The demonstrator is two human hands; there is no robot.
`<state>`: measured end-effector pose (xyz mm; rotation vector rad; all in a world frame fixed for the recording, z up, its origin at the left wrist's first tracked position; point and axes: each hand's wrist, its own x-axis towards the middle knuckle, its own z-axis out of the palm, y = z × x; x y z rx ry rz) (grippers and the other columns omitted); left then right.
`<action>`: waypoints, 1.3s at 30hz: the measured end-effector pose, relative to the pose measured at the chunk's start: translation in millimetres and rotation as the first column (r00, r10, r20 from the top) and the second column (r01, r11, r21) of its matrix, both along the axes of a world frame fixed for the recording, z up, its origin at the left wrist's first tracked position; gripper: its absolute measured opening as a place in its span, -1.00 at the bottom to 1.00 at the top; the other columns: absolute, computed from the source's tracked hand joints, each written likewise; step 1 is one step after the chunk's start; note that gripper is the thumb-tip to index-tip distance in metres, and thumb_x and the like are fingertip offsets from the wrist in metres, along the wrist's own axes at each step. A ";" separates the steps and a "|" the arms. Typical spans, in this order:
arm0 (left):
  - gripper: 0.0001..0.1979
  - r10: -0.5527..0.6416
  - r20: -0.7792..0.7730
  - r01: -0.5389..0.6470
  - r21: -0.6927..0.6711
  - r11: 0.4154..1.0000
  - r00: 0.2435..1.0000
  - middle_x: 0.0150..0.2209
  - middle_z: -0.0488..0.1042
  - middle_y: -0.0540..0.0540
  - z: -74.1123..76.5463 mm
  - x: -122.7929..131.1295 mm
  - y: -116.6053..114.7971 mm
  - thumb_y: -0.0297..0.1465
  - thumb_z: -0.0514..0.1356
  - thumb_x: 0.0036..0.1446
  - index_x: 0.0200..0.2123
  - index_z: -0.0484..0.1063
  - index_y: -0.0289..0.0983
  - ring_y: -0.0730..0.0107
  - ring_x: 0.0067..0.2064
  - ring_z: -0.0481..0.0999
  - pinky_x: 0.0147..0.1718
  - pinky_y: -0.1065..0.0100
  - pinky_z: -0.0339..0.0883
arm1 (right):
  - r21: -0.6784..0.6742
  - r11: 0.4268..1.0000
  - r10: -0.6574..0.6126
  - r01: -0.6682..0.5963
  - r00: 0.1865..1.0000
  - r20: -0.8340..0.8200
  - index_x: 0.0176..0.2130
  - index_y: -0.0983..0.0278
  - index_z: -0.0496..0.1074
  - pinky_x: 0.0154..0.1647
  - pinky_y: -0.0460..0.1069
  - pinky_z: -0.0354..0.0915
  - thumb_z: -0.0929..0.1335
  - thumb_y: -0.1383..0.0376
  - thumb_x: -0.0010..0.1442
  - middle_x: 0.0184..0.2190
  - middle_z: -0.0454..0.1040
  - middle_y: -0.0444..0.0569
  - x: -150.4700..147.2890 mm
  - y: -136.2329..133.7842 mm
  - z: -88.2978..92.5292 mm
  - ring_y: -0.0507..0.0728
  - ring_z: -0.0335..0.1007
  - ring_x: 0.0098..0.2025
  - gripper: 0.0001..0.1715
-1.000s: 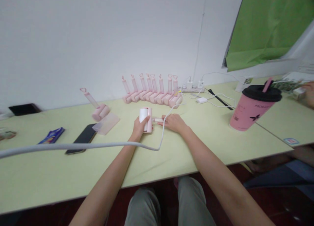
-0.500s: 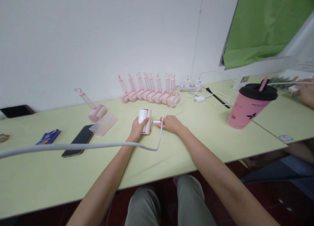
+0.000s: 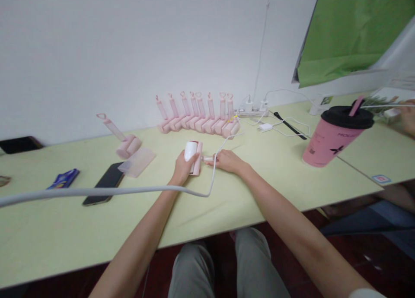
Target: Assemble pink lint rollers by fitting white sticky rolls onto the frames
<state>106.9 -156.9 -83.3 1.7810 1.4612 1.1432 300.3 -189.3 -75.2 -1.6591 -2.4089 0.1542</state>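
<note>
My left hand is wrapped round a lint roller with a white roll and a pink cover, held just above the table or on it. The roller's clear handle points right, and my right hand is closed on its end. Behind them, several pink rollers stand in a row by the wall with handles raised. Another pink roller stands apart on the left, beside a translucent pink cover.
A phone, a blue packet and a dark device lie left. A pink cup, white charger and black strap are right. A white cable crosses the view. Another person's hand shows far right.
The view has shifted slightly. Both hands keep their hold on the roller, with little visible movement. The other person's hand at the far right has moved a little.
</note>
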 end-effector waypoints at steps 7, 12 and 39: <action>-0.47 -0.049 -0.034 0.052 0.093 0.994 0.998 -0.35 0.41 -0.11 -2.2 1.8 -2.0 -0.03 0.14 -0.08 -0.22 0.36 -0.37 0.36 -0.38 0.33 -0.42 0.37 0.19 | -0.071 0.997 0.026 -0.039 0.985 -0.173 -0.35 0.37 0.46 -0.36 -0.11 0.16 0.07 -0.23 0.13 -0.37 0.50 0.11 3.3 -0.2 -0.6 0.08 0.37 -0.35 -0.20; -0.47 -0.048 -0.068 0.058 0.161 0.985 0.997 -0.34 0.40 -0.10 10.4 2.1 -1.4 -0.03 0.12 -0.05 -0.20 0.35 -0.38 0.38 -0.37 0.33 -0.41 0.38 0.19 | -0.113 0.984 0.087 -0.135 0.930 -0.357 -0.37 0.39 0.45 -0.38 -0.14 0.17 0.03 -0.18 0.18 -0.42 0.47 0.00 1.9 0.5 -2.2 0.03 0.32 -0.39 -0.20; -0.56 -0.122 0.570 0.288 -0.210 0.934 0.812 -0.54 0.45 -0.08 1.9 24.3 32.1 -0.06 0.19 -0.09 -0.34 0.33 -0.34 0.37 -0.57 0.43 -0.56 0.34 0.35 | 0.245 0.947 -0.169 0.210 0.969 -0.177 -0.16 0.20 0.37 -0.32 -0.08 0.14 0.17 -0.09 0.19 -0.38 0.50 -0.07 4.9 7.9 8.7 0.10 0.43 -0.27 -0.51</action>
